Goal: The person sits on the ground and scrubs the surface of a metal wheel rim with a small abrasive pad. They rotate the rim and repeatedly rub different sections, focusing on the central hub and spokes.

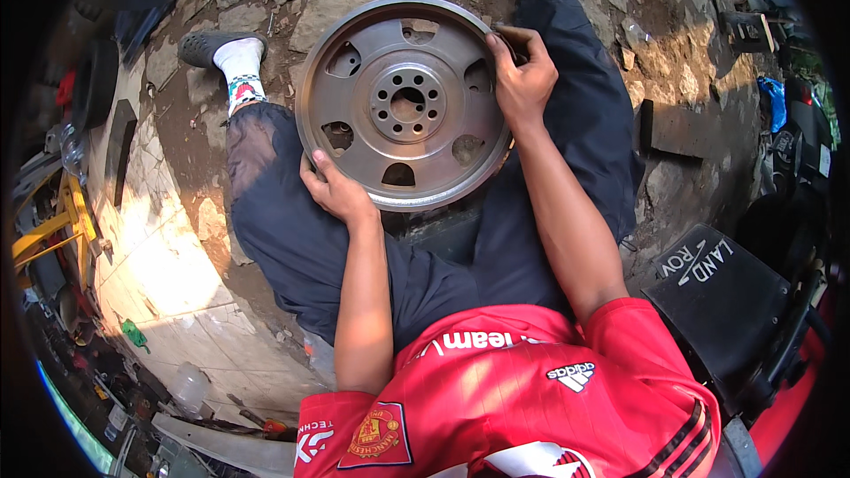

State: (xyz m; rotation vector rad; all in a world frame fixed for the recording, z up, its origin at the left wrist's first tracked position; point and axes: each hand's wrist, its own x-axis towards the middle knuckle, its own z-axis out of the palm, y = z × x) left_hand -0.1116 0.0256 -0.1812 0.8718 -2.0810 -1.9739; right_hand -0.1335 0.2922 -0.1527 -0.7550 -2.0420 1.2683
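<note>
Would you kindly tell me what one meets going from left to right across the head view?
Yellow metal frame, green scrap, dark clog on the left foot, round metal disc, right hand on its rim, blue plastic.

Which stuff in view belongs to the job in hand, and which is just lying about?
In the job:
round metal disc, held at its rim
left hand
right hand

Apparently lying about:
yellow frame, left
green scrap, left
clear plastic container, lower left
crumpled blue item, right
</note>
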